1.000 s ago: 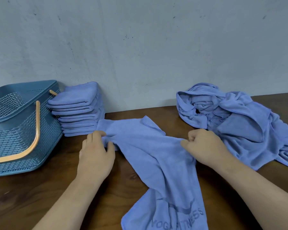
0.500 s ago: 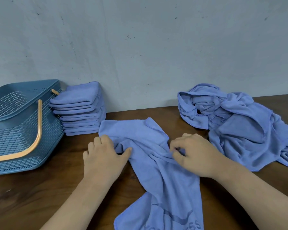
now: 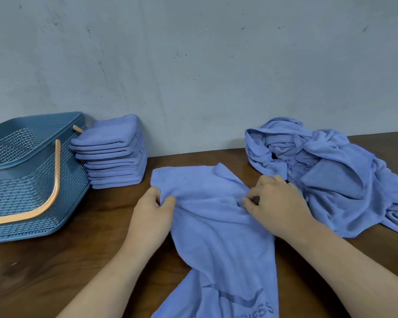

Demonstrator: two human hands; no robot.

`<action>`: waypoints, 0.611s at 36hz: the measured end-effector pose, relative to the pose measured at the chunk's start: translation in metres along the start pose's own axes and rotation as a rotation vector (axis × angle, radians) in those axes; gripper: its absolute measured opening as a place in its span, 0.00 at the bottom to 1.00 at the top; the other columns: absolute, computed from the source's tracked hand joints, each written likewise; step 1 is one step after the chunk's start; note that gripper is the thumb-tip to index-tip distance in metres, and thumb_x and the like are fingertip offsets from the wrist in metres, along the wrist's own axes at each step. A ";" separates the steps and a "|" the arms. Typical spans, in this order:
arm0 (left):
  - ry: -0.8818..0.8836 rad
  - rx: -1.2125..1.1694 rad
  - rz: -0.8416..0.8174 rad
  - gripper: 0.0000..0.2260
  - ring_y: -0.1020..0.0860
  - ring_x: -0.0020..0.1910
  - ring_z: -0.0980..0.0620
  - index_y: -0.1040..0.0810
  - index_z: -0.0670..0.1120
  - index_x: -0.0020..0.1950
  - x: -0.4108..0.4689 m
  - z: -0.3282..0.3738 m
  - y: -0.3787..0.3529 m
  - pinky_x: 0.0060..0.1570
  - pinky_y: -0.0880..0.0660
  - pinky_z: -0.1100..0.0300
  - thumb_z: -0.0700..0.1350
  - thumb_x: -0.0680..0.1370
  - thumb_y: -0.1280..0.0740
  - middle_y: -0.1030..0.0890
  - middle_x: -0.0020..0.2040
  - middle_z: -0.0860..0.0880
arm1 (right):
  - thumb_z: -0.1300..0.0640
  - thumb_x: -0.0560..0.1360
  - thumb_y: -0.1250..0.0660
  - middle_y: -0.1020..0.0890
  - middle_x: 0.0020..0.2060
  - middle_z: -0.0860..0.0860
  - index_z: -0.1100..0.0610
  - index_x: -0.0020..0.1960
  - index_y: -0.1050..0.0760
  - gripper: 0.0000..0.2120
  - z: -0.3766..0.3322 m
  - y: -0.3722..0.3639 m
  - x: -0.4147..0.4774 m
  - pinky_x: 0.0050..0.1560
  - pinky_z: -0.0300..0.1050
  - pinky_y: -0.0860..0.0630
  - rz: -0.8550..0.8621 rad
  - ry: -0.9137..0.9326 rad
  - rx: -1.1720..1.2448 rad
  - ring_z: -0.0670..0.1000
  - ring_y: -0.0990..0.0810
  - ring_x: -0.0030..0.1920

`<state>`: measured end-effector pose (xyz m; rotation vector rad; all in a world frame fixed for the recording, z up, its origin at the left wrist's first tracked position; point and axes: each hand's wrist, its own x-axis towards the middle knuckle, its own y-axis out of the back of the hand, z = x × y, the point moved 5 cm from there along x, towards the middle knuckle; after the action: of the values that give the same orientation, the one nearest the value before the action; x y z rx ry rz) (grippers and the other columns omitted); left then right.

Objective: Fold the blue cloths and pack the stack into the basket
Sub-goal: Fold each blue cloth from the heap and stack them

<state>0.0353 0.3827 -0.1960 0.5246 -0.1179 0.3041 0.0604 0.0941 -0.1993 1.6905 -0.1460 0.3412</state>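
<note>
Head view: cloth (image 3: 216,216) lies rumpled on table (image 3: 55,271), between stack (image 3: 115,152) beside basket (image 3: 21,180) and loose pile (image 3: 331,171); left hand (image 3: 151,216) pinches its left edge; right hand (image 3: 276,203) pinches its right fold.

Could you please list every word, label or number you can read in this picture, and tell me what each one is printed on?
"NESS": dark print at the near end of the spread light blue cloth; the letters before it are cut off by the picture's edge.
Nothing readable on the blue perforated plastic basket, the stack of folded blue cloths or the heap of unfolded blue cloths.
</note>
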 end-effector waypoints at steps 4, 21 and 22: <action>0.217 -0.221 -0.062 0.12 0.38 0.35 0.49 0.36 0.49 0.40 -0.001 -0.006 -0.001 0.35 0.41 0.53 0.43 0.75 0.33 0.37 0.35 0.49 | 0.40 0.76 0.32 0.25 0.39 0.46 0.48 0.31 0.34 0.21 0.002 0.002 -0.001 0.46 0.49 0.29 0.006 -0.028 0.025 0.51 0.26 0.46; 0.003 0.806 -0.094 0.06 0.23 0.44 0.52 0.28 0.55 0.47 0.007 -0.010 0.042 0.43 0.28 0.55 0.51 0.75 0.31 0.22 0.46 0.57 | 0.41 0.85 0.49 0.46 0.85 0.46 0.42 0.84 0.43 0.27 0.013 -0.018 0.001 0.80 0.57 0.48 -0.280 -0.087 0.135 0.49 0.49 0.84; -0.093 0.799 -0.115 0.07 0.23 0.48 0.52 0.28 0.56 0.50 0.008 -0.010 0.036 0.48 0.27 0.53 0.50 0.75 0.32 0.24 0.49 0.59 | 0.42 0.86 0.49 0.47 0.85 0.45 0.42 0.84 0.44 0.27 0.013 -0.020 0.002 0.81 0.58 0.50 -0.302 -0.078 0.151 0.49 0.51 0.84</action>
<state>0.0313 0.4196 -0.1857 1.3337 -0.0514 0.2050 0.0701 0.0842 -0.2192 1.8449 0.0799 0.0609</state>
